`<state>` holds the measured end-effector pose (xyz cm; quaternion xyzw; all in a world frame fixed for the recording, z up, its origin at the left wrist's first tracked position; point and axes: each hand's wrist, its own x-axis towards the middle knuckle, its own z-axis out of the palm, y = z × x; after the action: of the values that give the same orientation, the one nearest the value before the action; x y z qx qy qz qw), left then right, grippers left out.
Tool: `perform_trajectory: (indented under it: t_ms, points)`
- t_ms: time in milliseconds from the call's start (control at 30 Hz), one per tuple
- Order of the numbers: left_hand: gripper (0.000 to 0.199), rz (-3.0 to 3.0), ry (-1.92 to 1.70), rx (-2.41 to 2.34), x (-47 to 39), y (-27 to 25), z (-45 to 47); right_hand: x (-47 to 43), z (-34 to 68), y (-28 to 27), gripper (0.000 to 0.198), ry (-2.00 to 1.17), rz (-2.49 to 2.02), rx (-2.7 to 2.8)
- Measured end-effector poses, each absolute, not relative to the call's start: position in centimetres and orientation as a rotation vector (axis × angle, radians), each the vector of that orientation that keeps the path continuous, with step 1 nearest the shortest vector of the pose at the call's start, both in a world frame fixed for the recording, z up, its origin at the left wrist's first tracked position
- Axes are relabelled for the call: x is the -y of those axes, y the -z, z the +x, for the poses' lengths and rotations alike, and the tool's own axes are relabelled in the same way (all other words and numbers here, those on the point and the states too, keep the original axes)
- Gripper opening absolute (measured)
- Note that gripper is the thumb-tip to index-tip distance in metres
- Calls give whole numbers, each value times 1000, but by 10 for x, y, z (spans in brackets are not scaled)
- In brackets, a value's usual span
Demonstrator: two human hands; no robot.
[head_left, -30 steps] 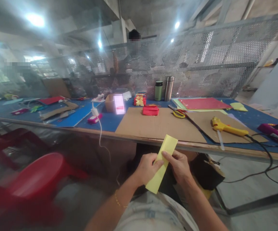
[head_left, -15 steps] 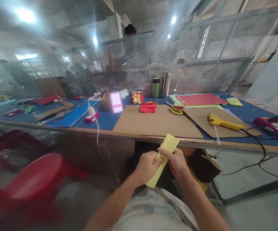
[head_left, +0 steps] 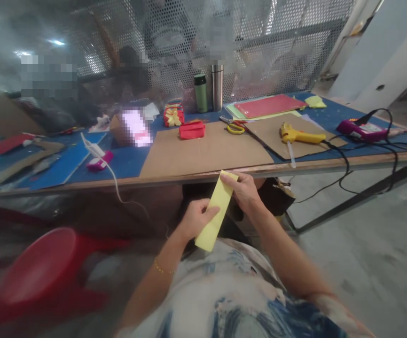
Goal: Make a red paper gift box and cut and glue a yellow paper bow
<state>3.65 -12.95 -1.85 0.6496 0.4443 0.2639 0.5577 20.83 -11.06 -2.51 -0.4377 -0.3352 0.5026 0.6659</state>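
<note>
A long yellow paper strip is held between my hands, tilted, just in front of the table edge and above my lap. My left hand is closed on its left side near the lower part, thumb lying across the face. At the top end my right hand pinches the strip, thumb on its upper corner. Fingers behind the paper are hidden. Beyond the hands, a red folded piece rests on a sheet of brown cardboard.
A yellow glue gun lies on another cardboard piece at right, its cable hanging over the edge. Yellow-handled scissors, a green flask and a steel flask stand or lie farther back. A red stool is at lower left.
My view has tipped down and turned right. My right hand has slid up to the strip's top end, and the two hands are farther apart along it.
</note>
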Motion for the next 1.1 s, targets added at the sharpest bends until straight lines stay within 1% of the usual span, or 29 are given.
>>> perform_trajectory:
  t_ms: [267,500,700,900,1100]
  points:
    - [55,1391,-764,-982,115,19,35,121,201,27,60,-1129,-1059,1114]
    - [52,1309,-830,-966,119,13,38,125,202,23,67,-896,-1110,1278]
    - [50,1258,-931,-954,117,12,39,124,199,26,68,-980,-1101,1416]
    - [50,1124,-937,-851,117,17,44,129,197,30,66,-836,-1129,1404]
    - [53,1149,-1006,-874,116,13,47,133,195,32,67,-927,-1157,1371]
